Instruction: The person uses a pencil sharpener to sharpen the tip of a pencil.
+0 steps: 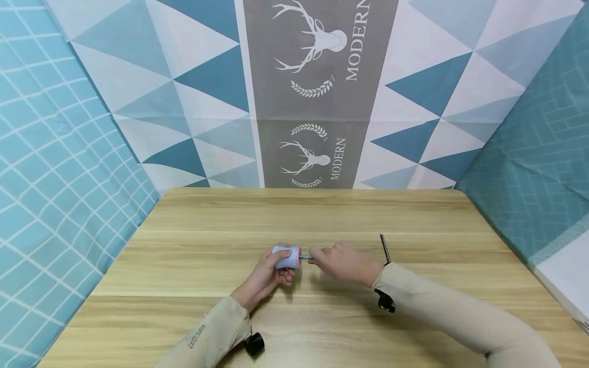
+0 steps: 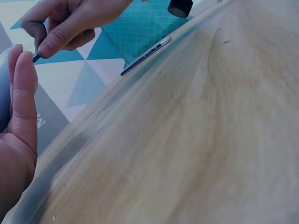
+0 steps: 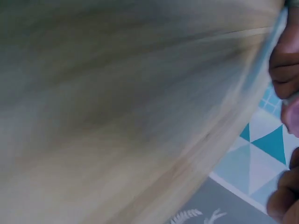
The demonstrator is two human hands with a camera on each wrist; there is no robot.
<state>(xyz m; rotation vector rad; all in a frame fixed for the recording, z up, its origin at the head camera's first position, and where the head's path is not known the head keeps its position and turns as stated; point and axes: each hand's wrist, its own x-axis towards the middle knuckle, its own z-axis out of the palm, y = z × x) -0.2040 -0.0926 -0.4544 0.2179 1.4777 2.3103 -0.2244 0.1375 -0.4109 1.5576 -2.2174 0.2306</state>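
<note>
My left hand (image 1: 267, 276) grips a small pale-blue pencil sharpener (image 1: 286, 261) with a pink rim, thumb on top of it. Its rim faces right, towards my right hand (image 1: 345, 263), whose curled fingers pinch a thin pencil (image 1: 306, 257). The pencil's far end meets the sharpener's rim and its tip is hidden. Both hands are over the middle of the wooden table. In the left wrist view the fingers (image 2: 24, 102) partly cover the sharpener. The right wrist view catches only parts of both hands at its right edge.
A second pencil (image 1: 385, 248), dark, lies on the wooden table (image 1: 207, 240) just beyond the right forearm. Patterned cloth (image 1: 211, 92) hangs behind and along both sides. A white block-like thing (image 1: 566, 271) stands at the right edge. Black wrist cameras (image 1: 254, 344) sit at both cuffs.
</note>
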